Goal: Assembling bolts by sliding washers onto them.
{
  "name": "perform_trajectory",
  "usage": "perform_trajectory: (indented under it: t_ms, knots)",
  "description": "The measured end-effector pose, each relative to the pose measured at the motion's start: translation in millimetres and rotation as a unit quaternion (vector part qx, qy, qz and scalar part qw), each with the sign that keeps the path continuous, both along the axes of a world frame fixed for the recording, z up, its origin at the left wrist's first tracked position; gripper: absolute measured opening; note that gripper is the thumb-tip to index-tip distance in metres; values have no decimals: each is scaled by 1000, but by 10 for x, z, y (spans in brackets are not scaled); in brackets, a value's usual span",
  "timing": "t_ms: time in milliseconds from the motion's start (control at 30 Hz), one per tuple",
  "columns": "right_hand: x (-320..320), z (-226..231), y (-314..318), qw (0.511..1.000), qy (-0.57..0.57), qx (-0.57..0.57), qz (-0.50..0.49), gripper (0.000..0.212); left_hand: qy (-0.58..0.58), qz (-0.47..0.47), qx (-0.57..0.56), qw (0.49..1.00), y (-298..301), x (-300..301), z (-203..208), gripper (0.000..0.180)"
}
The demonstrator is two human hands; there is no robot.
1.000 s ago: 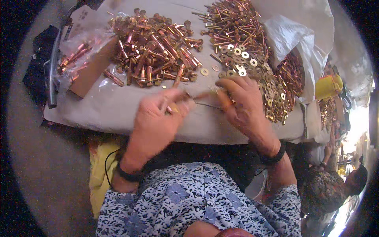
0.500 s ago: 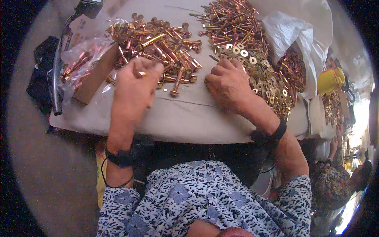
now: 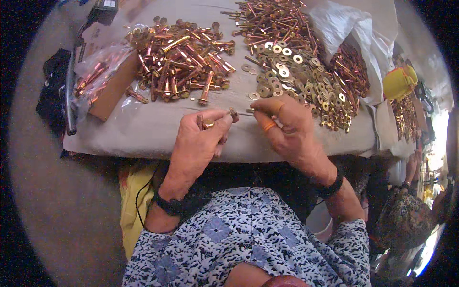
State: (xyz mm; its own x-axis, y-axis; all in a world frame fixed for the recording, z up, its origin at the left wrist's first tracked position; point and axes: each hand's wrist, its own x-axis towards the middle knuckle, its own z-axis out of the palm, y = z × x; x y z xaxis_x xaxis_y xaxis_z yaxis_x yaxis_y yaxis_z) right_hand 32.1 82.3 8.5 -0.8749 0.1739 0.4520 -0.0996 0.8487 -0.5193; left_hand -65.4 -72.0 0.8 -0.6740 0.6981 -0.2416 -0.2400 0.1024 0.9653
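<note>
My left hand (image 3: 201, 138) is closed above the front part of the table, fingers curled round at least one gold-coloured bolt (image 3: 209, 123). A metal end (image 3: 233, 114) sticks out at its fingertips. Facing it a short gap away, my right hand (image 3: 289, 125) pinches a small brass-coloured washer (image 3: 251, 110), seen nearly edge-on. Beyond my left hand lies a heap of copper-gold sleeve bolts (image 3: 179, 62). A heap of flat washers (image 3: 311, 91) spreads just beyond and to the right of my right hand.
Long thin bolts (image 3: 277, 24) are piled behind the washers. A white plastic bag (image 3: 342, 28) and more bolts (image 3: 351, 71) lie at the right. A cardboard piece (image 3: 112, 86) and a clear bag of bolts (image 3: 93, 79) stand at the left. Another person (image 3: 406, 215) sits at far right.
My left hand has drawn back from the bolt heap toward the middle. My right hand has pulled back from the washers, a washer now between its fingertips.
</note>
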Motion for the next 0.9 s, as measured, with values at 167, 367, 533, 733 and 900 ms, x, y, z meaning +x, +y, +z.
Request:
perform_trajectory:
  t_ms: [167,367,533,733,900]
  knots:
    - [122,-194,-35,994,56,-88,-21,12,2,2,-21,1000,101,160,-4,19]
    - [268,-231,-116,983,13,-183,-15,11,164,-79,-114,977,173,287,-82,19]
    - [412,-387,-114,982,22,-185,-18,10,96,-121,-116,981,242,390,-95,18]
    - [569,-546,-87,946,77,-286,-135,10,-26,-69,-23,997,269,451,-114,21]
    - [634,-618,-44,929,132,-279,-207,12,-153,-93,39,983,292,478,-188,25]
